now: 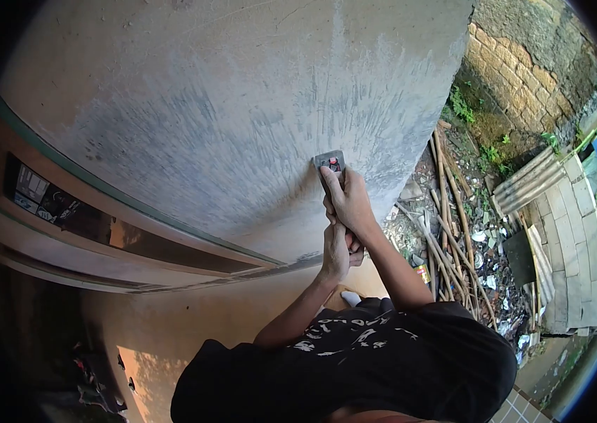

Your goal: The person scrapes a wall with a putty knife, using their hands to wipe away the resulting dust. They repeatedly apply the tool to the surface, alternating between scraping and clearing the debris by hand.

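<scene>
My right hand (352, 202) is closed on a dark grey, block-shaped tool (331, 159) with a red mark, its thumb lying along the top. The tool's flat end is right at the wall (256, 120), a pale surface streaked with grey-blue strokes that fan outward. Just below, close to the right wrist, my left hand (336, 255) is closed with its fingers curled round; I cannot tell what it grips, as the fingers hide it.
A wooden frame (87, 162) with green edging and a dark, labelled panel (48, 201) borders the wall at left. On the right lie bamboo poles (446, 211) among rubble, beside stacked tiles (573, 233). A tan floor (242, 310) spreads below, with one foot (350, 298) showing.
</scene>
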Action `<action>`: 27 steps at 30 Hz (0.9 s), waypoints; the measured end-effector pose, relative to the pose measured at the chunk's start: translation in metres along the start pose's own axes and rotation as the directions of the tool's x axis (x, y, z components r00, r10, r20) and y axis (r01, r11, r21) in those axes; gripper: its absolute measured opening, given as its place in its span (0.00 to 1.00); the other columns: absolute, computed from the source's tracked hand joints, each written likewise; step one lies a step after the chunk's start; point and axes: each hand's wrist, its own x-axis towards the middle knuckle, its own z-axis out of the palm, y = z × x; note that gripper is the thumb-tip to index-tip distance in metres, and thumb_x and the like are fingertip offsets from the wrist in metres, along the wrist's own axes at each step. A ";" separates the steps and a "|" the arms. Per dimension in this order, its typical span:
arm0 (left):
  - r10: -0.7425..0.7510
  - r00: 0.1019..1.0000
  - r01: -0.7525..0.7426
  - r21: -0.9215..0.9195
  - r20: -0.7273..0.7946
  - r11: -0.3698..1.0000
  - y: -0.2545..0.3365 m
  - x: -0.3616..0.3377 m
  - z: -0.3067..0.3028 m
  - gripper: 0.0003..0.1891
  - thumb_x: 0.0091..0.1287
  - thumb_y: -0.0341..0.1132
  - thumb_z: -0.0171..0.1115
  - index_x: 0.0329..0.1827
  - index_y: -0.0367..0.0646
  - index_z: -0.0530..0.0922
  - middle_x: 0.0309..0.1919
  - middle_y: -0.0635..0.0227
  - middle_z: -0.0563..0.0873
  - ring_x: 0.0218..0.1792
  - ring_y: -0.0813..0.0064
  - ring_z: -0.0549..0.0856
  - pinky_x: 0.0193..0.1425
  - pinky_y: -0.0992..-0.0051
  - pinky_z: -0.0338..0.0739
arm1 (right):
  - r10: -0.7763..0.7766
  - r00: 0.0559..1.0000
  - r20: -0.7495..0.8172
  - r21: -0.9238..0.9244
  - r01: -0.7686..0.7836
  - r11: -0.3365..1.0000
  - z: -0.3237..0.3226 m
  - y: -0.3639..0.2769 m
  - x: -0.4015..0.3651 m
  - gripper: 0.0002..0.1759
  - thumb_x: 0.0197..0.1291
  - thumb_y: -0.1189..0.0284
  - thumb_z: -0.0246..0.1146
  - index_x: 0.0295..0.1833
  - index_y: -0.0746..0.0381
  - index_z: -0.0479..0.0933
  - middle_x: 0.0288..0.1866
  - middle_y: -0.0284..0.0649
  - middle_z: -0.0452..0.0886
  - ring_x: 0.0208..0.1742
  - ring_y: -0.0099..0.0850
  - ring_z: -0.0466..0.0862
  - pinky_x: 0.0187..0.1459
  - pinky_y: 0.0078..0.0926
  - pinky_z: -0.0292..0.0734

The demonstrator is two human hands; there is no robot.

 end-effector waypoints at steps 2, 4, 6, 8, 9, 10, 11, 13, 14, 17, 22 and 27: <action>0.016 1.000 -0.016 0.011 -0.026 1.000 -0.002 0.005 0.004 0.28 0.73 0.61 0.38 0.22 0.49 0.61 0.13 0.77 0.62 0.07 0.86 0.58 0.09 0.83 0.48 | -0.030 0.999 0.023 -0.050 0.031 0.998 -0.002 -0.005 0.000 0.20 0.70 0.63 0.55 0.31 0.68 0.65 0.09 0.34 0.68 0.07 0.22 0.69 0.08 0.23 0.60; 0.029 0.998 -0.027 0.030 -0.049 0.999 0.000 0.005 0.013 0.27 0.73 0.61 0.38 0.23 0.49 0.61 0.13 0.77 0.61 0.07 0.86 0.58 0.09 0.83 0.48 | -0.053 0.998 0.044 -0.042 0.055 0.998 -0.007 -0.007 0.002 0.20 0.70 0.63 0.55 0.31 0.69 0.66 0.09 0.35 0.68 0.07 0.23 0.69 0.09 0.23 0.59; 0.099 0.992 -0.098 0.021 -0.082 0.995 0.006 -0.002 0.023 0.27 0.73 0.60 0.39 0.22 0.50 0.61 0.13 0.77 0.62 0.07 0.85 0.58 0.09 0.83 0.48 | -0.069 0.994 0.086 -0.021 0.071 0.997 -0.008 -0.016 -0.001 0.20 0.70 0.62 0.54 0.31 0.69 0.67 0.09 0.35 0.68 0.07 0.23 0.69 0.09 0.23 0.60; 0.197 0.980 -0.191 0.148 -0.022 0.970 0.015 0.002 0.018 0.26 0.74 0.58 0.38 0.22 0.50 0.62 0.13 0.76 0.62 0.07 0.84 0.59 0.10 0.82 0.48 | -0.110 0.990 0.084 0.000 0.110 0.994 -0.005 -0.028 0.002 0.20 0.70 0.62 0.54 0.32 0.69 0.67 0.09 0.35 0.69 0.07 0.23 0.69 0.10 0.23 0.61; 0.179 0.984 -0.177 0.150 -0.002 0.973 0.022 0.001 0.018 0.26 0.74 0.59 0.37 0.23 0.49 0.62 0.13 0.76 0.63 0.07 0.84 0.59 0.10 0.82 0.48 | -0.146 0.985 0.096 0.051 0.142 0.989 -0.002 -0.031 0.005 0.20 0.70 0.62 0.54 0.32 0.69 0.67 0.09 0.35 0.69 0.07 0.23 0.69 0.09 0.23 0.61; 0.165 0.986 -0.166 0.152 0.021 0.974 0.027 0.000 0.021 0.27 0.74 0.60 0.37 0.23 0.49 0.63 0.13 0.76 0.63 0.07 0.83 0.59 0.10 0.82 0.48 | -0.186 0.977 0.107 0.101 0.176 0.979 -0.002 -0.033 0.007 0.20 0.70 0.62 0.54 0.32 0.68 0.67 0.09 0.36 0.69 0.06 0.23 0.69 0.09 0.23 0.61; 0.173 0.985 -0.173 0.152 0.020 0.973 0.025 -0.001 0.021 0.27 0.74 0.60 0.37 0.23 0.49 0.63 0.13 0.76 0.63 0.07 0.83 0.59 0.10 0.82 0.48 | -0.157 0.974 0.163 0.112 0.140 0.984 -0.006 -0.032 0.007 0.21 0.71 0.60 0.53 0.32 0.69 0.68 0.12 0.37 0.72 0.11 0.24 0.73 0.14 0.22 0.65; 0.220 0.973 -0.225 0.074 0.067 0.972 0.018 -0.002 0.018 0.32 0.71 0.65 0.35 0.24 0.44 0.64 0.10 0.75 0.63 0.05 0.83 0.59 0.07 0.80 0.50 | -0.175 0.963 0.206 0.056 0.167 0.984 -0.018 -0.014 -0.002 0.22 0.72 0.58 0.50 0.36 0.69 0.69 0.17 0.39 0.75 0.18 0.25 0.76 0.22 0.23 0.70; 0.231 0.971 -0.235 0.071 0.068 0.969 0.015 -0.004 0.015 0.32 0.71 0.65 0.35 0.24 0.44 0.64 0.10 0.75 0.63 0.05 0.83 0.59 0.07 0.80 0.50 | -0.188 0.952 0.242 -0.001 0.194 0.981 -0.025 -0.003 -0.010 0.24 0.73 0.56 0.48 0.40 0.69 0.71 0.22 0.40 0.77 0.25 0.26 0.79 0.30 0.23 0.74; 0.030 0.984 0.019 -0.273 0.174 0.962 -0.010 -0.013 -0.011 0.32 0.69 0.68 0.30 0.25 0.49 0.66 0.08 0.75 0.64 0.01 0.80 0.60 0.02 0.80 0.56 | 0.029 0.894 0.447 -0.166 0.051 0.985 -0.049 0.031 -0.052 0.25 0.73 0.55 0.46 0.50 0.69 0.73 0.39 0.42 0.81 0.45 0.29 0.79 0.51 0.26 0.72; -0.019 0.954 0.079 -0.189 0.298 0.979 -0.043 -0.022 -0.019 0.36 0.66 0.72 0.29 0.30 0.46 0.68 0.12 0.70 0.69 0.06 0.74 0.69 0.07 0.75 0.66 | 0.006 0.862 0.506 -0.066 0.032 0.997 -0.057 0.043 -0.081 0.20 0.72 0.60 0.51 0.48 0.68 0.73 0.47 0.43 0.82 0.49 0.28 0.79 0.55 0.27 0.71; 0.012 0.977 -0.058 0.212 0.213 0.976 -0.031 -0.029 -0.023 0.31 0.73 0.60 0.41 0.46 0.35 0.74 0.30 0.63 0.80 0.26 0.72 0.84 0.26 0.69 0.83 | -0.066 0.938 0.341 0.136 0.020 0.991 -0.065 0.043 -0.083 0.13 0.64 0.68 0.63 0.43 0.67 0.73 0.32 0.41 0.83 0.33 0.24 0.82 0.38 0.20 0.77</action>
